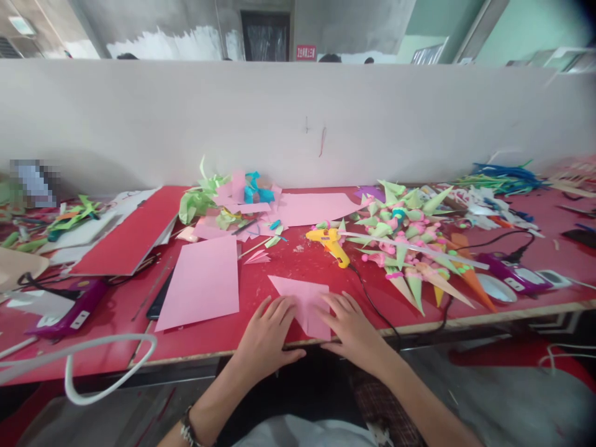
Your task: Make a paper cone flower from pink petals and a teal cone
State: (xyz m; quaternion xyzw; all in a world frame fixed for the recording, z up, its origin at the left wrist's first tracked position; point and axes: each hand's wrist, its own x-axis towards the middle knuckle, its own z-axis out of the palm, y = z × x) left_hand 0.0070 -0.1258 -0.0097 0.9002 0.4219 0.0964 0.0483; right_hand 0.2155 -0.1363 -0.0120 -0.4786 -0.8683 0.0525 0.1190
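A folded piece of pink paper [308, 299] lies at the table's front edge between my hands. My left hand [267, 332] rests on its left side, fingers stretched out and thumb apart. On the right side, the spread fingers of my right hand [350, 324] lie over the paper, slightly blurred. Left of my hands is a larger flat sheet of pink paper [202, 282]. Beyond the folded paper, a small pink folded paper piece [257, 257] lies on the red table [284, 261]. A yellow hot glue gun [331, 243] with a clear glue stick lies to the right.
A heap of green and pink paper cones [410, 236] spreads at the right, near a purple power strip [514, 273]. Paper scraps [205, 197] lie at the back. A red board [139, 233] lies left. A white partition [261, 124] closes the rear.
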